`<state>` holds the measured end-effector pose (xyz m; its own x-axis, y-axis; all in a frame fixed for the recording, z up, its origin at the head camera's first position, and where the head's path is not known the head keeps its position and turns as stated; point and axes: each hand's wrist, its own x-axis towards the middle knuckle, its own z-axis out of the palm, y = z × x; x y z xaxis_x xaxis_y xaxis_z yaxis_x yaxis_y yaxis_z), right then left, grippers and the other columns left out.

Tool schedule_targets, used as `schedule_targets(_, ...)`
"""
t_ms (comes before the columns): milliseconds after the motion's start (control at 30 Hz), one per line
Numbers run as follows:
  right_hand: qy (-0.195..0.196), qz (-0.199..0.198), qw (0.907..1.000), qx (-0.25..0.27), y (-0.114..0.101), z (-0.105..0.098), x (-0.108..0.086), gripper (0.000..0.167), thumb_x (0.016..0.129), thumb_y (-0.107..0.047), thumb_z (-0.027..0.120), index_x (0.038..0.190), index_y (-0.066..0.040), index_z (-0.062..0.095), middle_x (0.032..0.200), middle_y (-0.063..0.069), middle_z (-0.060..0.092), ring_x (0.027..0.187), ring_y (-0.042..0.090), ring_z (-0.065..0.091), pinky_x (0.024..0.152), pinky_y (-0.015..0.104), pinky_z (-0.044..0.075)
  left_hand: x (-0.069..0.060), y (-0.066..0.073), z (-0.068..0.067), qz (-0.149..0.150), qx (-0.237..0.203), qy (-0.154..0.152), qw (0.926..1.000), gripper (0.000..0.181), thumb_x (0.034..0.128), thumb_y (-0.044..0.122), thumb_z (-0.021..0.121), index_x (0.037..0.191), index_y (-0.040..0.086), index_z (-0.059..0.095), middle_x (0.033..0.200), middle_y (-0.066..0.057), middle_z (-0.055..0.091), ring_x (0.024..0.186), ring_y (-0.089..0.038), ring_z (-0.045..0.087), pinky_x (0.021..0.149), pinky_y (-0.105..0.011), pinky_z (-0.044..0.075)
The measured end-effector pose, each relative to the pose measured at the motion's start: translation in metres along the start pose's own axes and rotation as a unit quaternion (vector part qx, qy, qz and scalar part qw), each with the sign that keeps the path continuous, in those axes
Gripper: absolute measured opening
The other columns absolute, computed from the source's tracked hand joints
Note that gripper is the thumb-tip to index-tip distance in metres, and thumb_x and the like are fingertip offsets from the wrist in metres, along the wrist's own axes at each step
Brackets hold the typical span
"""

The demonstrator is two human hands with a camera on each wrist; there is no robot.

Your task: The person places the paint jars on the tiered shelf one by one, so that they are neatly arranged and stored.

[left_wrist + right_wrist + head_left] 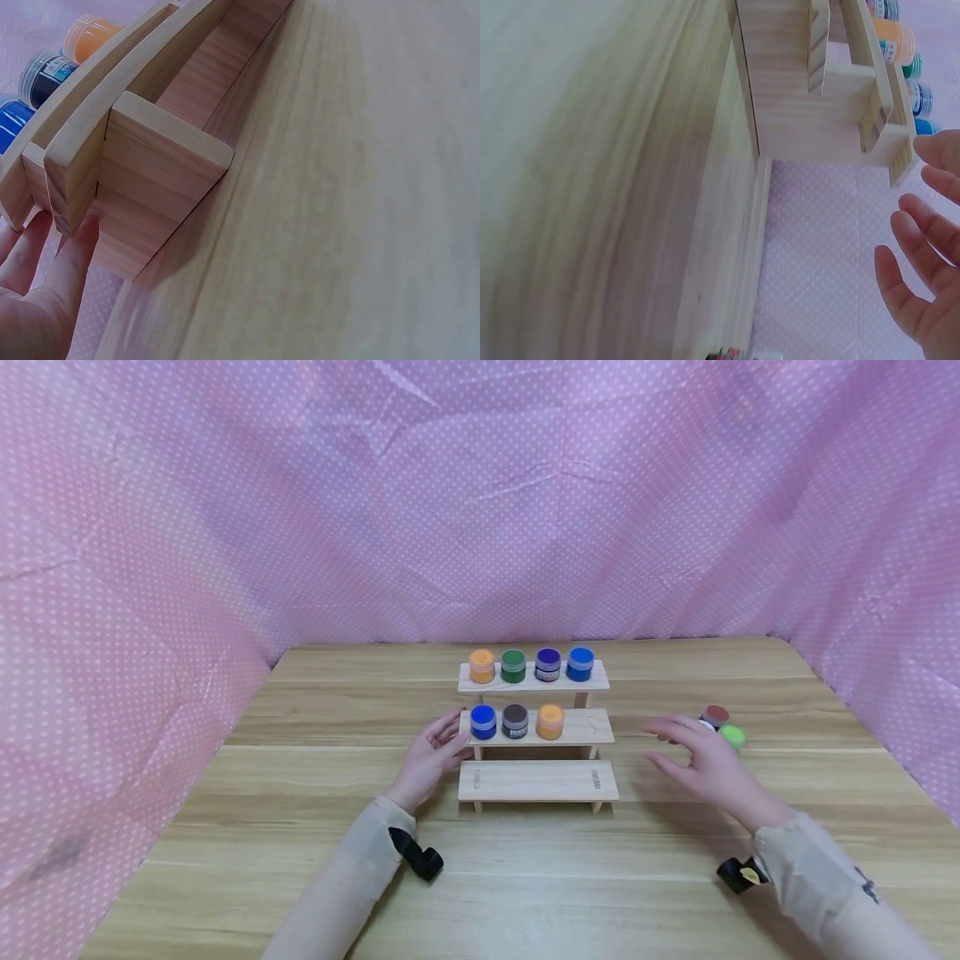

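A three-step wooden stand (pixel 536 780) sits on the table. My left hand (pixel 429 760) holds the left end of its middle step, thumb toward the front; in the left wrist view, its fingertips (pixel 34 232) are at the step ends. On the middle step are a blue paint jar (pixel 483 722), a black paint jar (pixel 514 722) and an orange paint jar (pixel 550 722). Right of the stand, my right hand (pixel 705 764) hovers with loosely bent, spread fingers and nothing between them. Beside it are a reddish-brown-lidded jar (pixel 716 717) and a light green-lidded jar (pixel 732 737).
Along the top step stand orange (pixel 482 667), green (pixel 513 666), purple (pixel 547 665) and blue (pixel 580 664) paint jars. A white jar (pixel 707 725) is partly hidden behind my right hand. A pink dotted cloth (pixel 480 527) hangs behind the wooden table (pixel 225 860).
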<state>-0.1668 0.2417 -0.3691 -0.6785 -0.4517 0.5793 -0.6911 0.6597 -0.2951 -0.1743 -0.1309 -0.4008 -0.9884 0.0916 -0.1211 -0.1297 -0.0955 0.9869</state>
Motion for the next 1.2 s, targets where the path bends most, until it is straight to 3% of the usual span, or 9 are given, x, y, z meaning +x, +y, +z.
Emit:
schedule_targets(333, 0.032, 0.000, 0.9994, 0.015, 0.016, -0.008, -0.012, 0.048, 0.058, 0.009, 0.081, 0.103, -0.003, 0.067, 0.099, 0.012, 0.067, 0.079, 0.013, 0.060, 0.071, 0.005, 0.047, 0.000, 0.000, 0.000, -0.005, 0.005, -0.001, 1.0000, 0.053, 0.0950, 0.008, 0.055, 0.144, 0.010, 0.037, 0.139, -0.020, 0.048, 0.105, -0.023, 0.063, 0.092, -0.036, 0.054)
schedule_targets(433, 0.040, 0.007, 0.9992, 0.005, 0.020, -0.011, -0.015, 0.049, 0.057, 0.010, 0.080, 0.103, -0.002, 0.068, 0.099, 0.013, 0.068, 0.080, 0.008, 0.058, 0.078, 0.002, 0.043, 0.000, 0.001, 0.000, -0.005, 0.007, -0.001, 1.0000, 0.052, 0.0951, 0.009, 0.055, 0.144, 0.010, 0.038, 0.140, -0.019, 0.048, 0.110, -0.026, 0.061, 0.093, -0.036, 0.053)
schedule_targets(567, 0.039, 0.031, 0.9987, -0.012, 0.024, -0.015, -0.019, 0.046, 0.059, 0.009, 0.079, 0.102, -0.001, 0.068, 0.100, 0.015, 0.069, 0.087, 0.011, 0.057, 0.087, -0.003, 0.031, 0.001, 0.002, 0.000, -0.004, 0.009, 0.000, 1.0000, 0.052, 0.0949, 0.008, 0.055, 0.144, 0.010, 0.038, 0.140, -0.019, 0.048, 0.115, -0.028, 0.058, 0.094, -0.037, 0.053)
schedule_targets(667, 0.027, 0.060, 0.9976, -0.019, 0.026, -0.019, -0.021, 0.042, 0.062, 0.007, 0.079, 0.102, -0.002, 0.068, 0.098, 0.016, 0.067, 0.086, 0.018, 0.058, 0.079, -0.002, 0.038, 0.000, 0.002, 0.000, -0.005, 0.009, 0.000, 0.9999, 0.052, 0.0951, 0.008, 0.055, 0.144, 0.010, 0.038, 0.140, -0.019, 0.048, 0.115, -0.027, 0.058, 0.094, -0.037, 0.053)
schedule_targets(800, 0.008, 0.087, 0.9957, -0.030, 0.028, -0.025, -0.024, 0.041, 0.064, 0.004, 0.080, 0.103, 0.001, 0.067, 0.100, 0.019, 0.066, 0.084, 0.031, 0.061, 0.066, 0.010, 0.046, -0.001, 0.001, 0.001, 0.000, 0.008, -0.001, 1.0000, 0.052, 0.0951, 0.007, 0.055, 0.144, 0.009, 0.038, 0.140, -0.020, 0.047, 0.111, -0.025, 0.060, 0.094, -0.038, 0.053)
schedule_targets(867, 0.001, 0.095, 0.9948, -0.037, 0.030, -0.027, -0.026, 0.042, 0.065, 0.003, 0.080, 0.104, 0.002, 0.066, 0.102, 0.022, 0.065, 0.087, 0.035, 0.061, 0.069, 0.022, 0.048, -0.001, 0.001, 0.001, 0.002, 0.006, 0.000, 1.0000, 0.052, 0.0951, 0.006, 0.054, 0.144, 0.009, 0.038, 0.140, -0.021, 0.047, 0.106, -0.023, 0.062, 0.093, -0.037, 0.053)
schedule_targets(967, -0.002, 0.103, 0.9934, -0.051, 0.034, -0.030, -0.029, 0.041, 0.067, 0.001, 0.080, 0.106, 0.002, 0.065, 0.106, 0.021, 0.064, 0.091, 0.033, 0.059, 0.072, 0.026, 0.043, -0.002, 0.000, 0.002, 0.005, 0.008, 0.002, 1.0000, 0.051, 0.0951, 0.006, 0.054, 0.144, 0.008, 0.038, 0.139, -0.022, 0.048, 0.102, -0.022, 0.063, 0.092, -0.037, 0.054)
schedule_targets(1100, -0.017, 0.128, 0.9901, -0.056, 0.038, -0.034, -0.032, 0.041, 0.072, -0.004, 0.078, 0.110, 0.002, 0.063, 0.110, 0.022, 0.062, 0.091, 0.034, 0.058, 0.072, 0.034, 0.048, -0.004, 0.000, 0.004, 0.005, 0.005, 0.007, 1.0000, 0.051, 0.0951, 0.006, 0.054, 0.143, 0.008, 0.039, 0.139, -0.021, 0.048, 0.111, -0.024, 0.059, 0.094, -0.038, 0.053)
schedule_targets(1200, -0.042, 0.149, 0.9862, -0.058, 0.040, -0.036, -0.035, 0.044, 0.074, -0.006, 0.078, 0.113, 0.003, 0.062, 0.110, 0.026, 0.060, 0.093, 0.042, 0.057, 0.074, 0.056, 0.048, -0.004, -0.001, 0.005, 0.004, 0.006, 0.010, 0.9999, 0.051, 0.0948, 0.006, 0.055, 0.143, 0.008, 0.039, 0.138, -0.020, 0.049, 0.118, -0.027, 0.056, 0.095, -0.038, 0.052)
